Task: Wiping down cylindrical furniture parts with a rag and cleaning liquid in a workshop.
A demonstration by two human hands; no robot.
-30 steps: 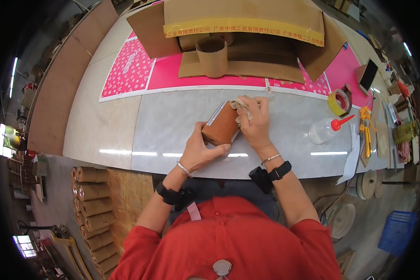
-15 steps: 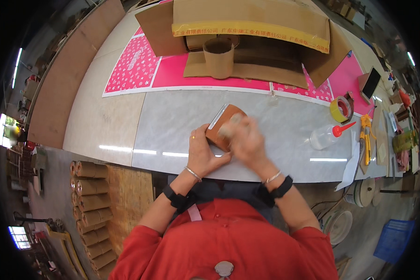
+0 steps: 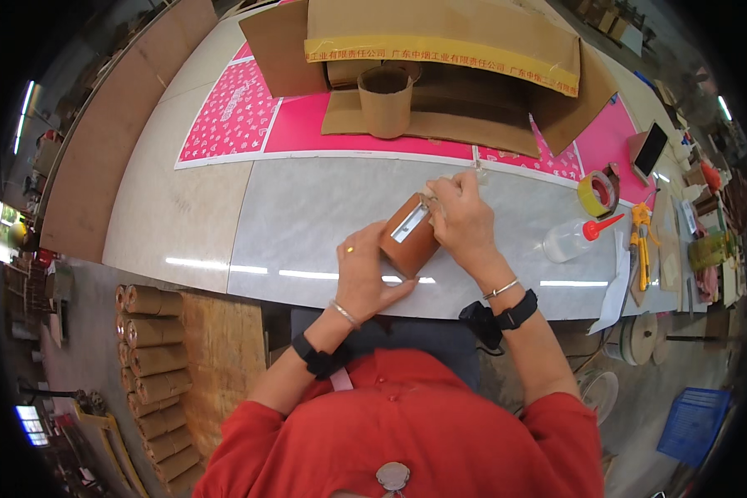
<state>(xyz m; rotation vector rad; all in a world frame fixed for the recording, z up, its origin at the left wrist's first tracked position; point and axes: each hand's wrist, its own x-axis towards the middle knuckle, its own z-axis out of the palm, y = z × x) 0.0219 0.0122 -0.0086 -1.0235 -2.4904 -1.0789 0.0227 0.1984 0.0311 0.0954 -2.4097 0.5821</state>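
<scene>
A reddish-brown tube-like container (image 3: 411, 256) lies on the grey tabletop in front of me, a silver-framed rectangular slot (image 3: 412, 222) in its upper side. My left hand (image 3: 363, 270) grips its left side, fingers along the wall and thumb by the near end. At the container's far right edge, my right hand (image 3: 463, 212) is closed in a pinch; a bit of something small and pale shows at the fingertips, too hidden to name. To the right lies a clear squeeze bottle (image 3: 563, 244) with a red spout.
An open cardboard box (image 3: 440, 91) stands at the back on a pink printed sheet, a brown cardboard tube (image 3: 385, 112) at its opening. Yellow tape (image 3: 593, 196), a phone (image 3: 650, 152) and yellow-handled cutters (image 3: 640, 236) lie right. Brown rolls (image 3: 153, 332) are stacked lower left.
My right hand has moved up and right from over the container's side to its far edge. The container has turned slightly, and its slot now faces up more.
</scene>
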